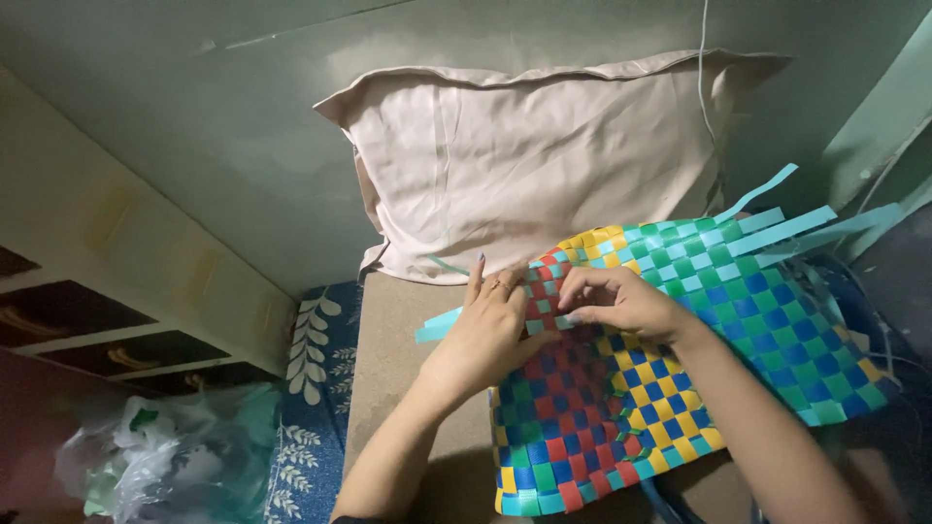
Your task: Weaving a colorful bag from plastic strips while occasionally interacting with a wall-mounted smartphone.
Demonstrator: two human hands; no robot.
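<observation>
Two hands meet at the upper left edge of the checkered woven mat [670, 369] lying on the bed. Left hand [485, 330] presses flat, fingers spread, steadying the weave, while the right hand [621, 301] pinches a light-blue strip [442, 325] poking past that edge.

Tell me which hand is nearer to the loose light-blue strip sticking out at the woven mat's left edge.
Left. The left hand lies on the light-blue strip, covering its inner end. The right hand rests further right on the woven mat, apart from that strip.
</observation>
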